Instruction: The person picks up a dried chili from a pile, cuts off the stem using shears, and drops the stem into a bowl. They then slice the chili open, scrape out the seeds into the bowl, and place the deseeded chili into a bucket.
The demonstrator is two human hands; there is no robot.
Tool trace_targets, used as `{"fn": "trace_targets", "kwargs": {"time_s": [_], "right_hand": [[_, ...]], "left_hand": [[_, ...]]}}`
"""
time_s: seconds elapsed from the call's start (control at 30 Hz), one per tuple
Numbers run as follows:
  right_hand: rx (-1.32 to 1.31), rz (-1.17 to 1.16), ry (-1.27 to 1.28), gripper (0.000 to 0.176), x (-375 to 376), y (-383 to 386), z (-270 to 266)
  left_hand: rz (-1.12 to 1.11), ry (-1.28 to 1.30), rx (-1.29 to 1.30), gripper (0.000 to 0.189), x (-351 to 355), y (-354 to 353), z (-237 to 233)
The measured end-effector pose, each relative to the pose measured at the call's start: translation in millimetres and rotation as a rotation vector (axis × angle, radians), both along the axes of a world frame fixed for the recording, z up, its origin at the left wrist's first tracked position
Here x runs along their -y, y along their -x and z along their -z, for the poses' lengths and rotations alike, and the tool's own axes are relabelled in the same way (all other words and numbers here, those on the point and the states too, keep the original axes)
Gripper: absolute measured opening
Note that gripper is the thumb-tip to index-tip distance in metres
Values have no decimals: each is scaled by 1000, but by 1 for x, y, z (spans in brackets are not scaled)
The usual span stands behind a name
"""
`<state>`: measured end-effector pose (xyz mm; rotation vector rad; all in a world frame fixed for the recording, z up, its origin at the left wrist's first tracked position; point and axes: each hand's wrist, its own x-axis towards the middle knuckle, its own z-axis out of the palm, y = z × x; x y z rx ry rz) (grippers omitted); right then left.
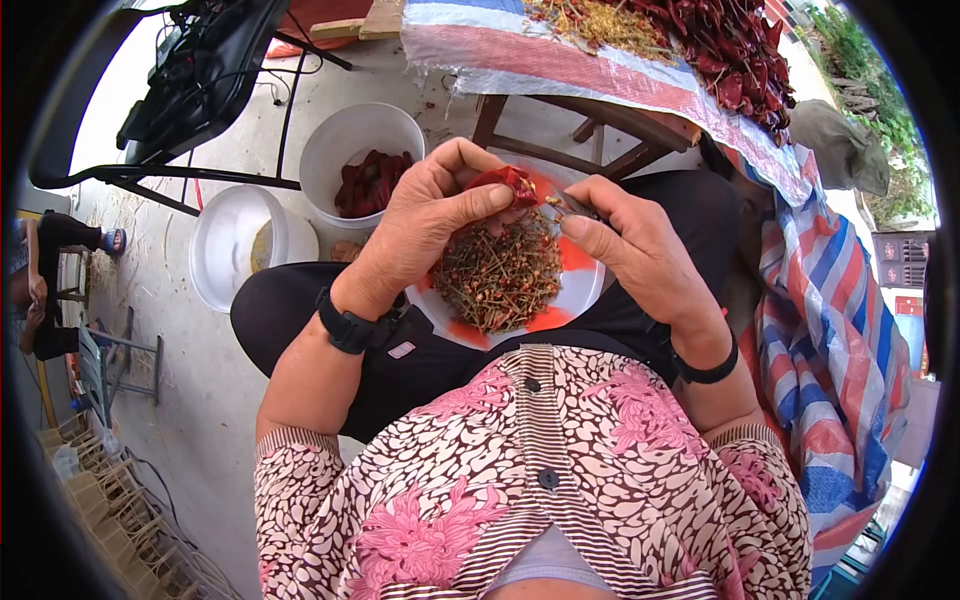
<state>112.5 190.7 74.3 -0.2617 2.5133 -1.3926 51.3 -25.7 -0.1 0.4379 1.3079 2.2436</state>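
L hand (425, 205) w/ red chili (517, 181)

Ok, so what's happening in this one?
A seated person is working on a red pepper, held in the left hand above a bowl at their lap. The right hand is close beside it; what its fingertips have, if anything, is too small to make out. The bowl holds a heap of stems and small bits. More red peppers lie in a white bucket and on a striped sheet.
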Motion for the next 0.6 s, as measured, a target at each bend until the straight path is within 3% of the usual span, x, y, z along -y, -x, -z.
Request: {"fn": "trace_targets", "kwargs": {"time_s": [0.07,0.27,0.37,0.57,0.6], "right_hand": [[-70,-33,-10,31,1,3,8],[152,-49,99,30,1,10,2],[79,-95,154,30,0,10,13],[482,-119,302,29,-7,20,8],[415,-119,317,29,-8,20,14]], "left_hand": [[7,12,-7,16,1,1,1],[20,39,-45,17,2,2,-2],[38,125,-93,18,2,2,-2],[83,180,-125,19,0,0,-4],[84,179,-125,19,-1,0,-3]]}}
